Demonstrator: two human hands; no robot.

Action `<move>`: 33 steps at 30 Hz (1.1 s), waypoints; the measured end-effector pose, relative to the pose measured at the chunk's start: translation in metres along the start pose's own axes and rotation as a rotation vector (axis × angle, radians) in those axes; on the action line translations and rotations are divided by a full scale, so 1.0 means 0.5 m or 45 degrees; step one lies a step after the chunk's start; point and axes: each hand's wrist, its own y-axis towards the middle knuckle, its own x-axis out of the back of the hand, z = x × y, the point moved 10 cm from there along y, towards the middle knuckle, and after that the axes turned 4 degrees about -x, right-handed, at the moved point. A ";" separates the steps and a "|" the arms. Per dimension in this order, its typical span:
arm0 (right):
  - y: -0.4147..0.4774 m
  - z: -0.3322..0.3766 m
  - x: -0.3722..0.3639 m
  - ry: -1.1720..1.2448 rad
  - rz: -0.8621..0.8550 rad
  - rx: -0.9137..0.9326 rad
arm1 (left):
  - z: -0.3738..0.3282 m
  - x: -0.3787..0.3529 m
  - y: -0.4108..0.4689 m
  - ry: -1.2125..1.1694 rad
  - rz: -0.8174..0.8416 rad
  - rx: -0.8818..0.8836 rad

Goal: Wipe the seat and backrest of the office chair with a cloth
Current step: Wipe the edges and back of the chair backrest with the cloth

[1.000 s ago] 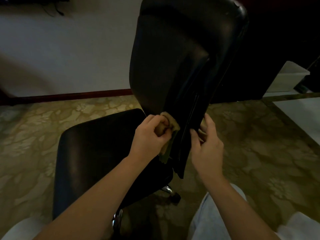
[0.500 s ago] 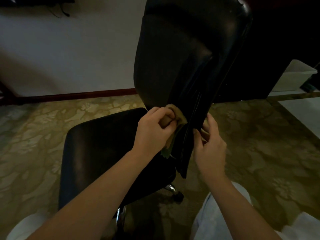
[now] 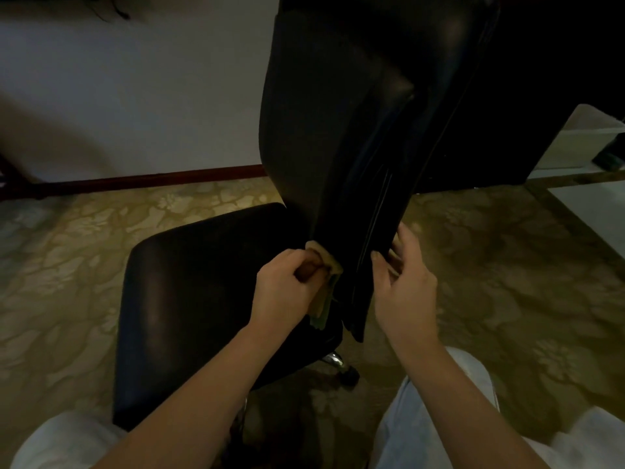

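A: What is counted in the head view?

B: One black office chair (image 3: 338,198) is seen, with one seat (image 3: 203,282) and one tall backrest (image 3: 338,96). One tan cloth (image 3: 323,262) is counted, and two hands.

A: How is the cloth held?

B: It is gripped in the left hand (image 3: 287,296), whose fingers are curled round it. The cloth is pressed against the left edge of the backrest's lower part, just above the rear of the seat. A fold of it is left hanging below the fist.

A: And the other hand?

B: The right hand (image 3: 406,289) is set on the opposite edge of that lower part, which is pinched between the thumb on the near side and the fingers behind. The two hands are kept apart, with the narrow lower backrest between them.

A: What else is counted?

B: One chrome piece of the base (image 3: 333,358) and one caster (image 3: 350,375) are made out beneath the seat. A patterned carpet (image 3: 67,265) is spread under the chair. One dark skirting board (image 3: 152,181) is run along a pale wall (image 3: 135,96), and one white box (image 3: 581,140) is seen at the far right. Two light trouser legs (image 3: 439,418) are caught at the bottom edge.
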 end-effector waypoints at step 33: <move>-0.035 -0.003 -0.005 -0.191 -0.114 0.009 | 0.142 -0.107 -0.113 -0.276 -0.110 0.221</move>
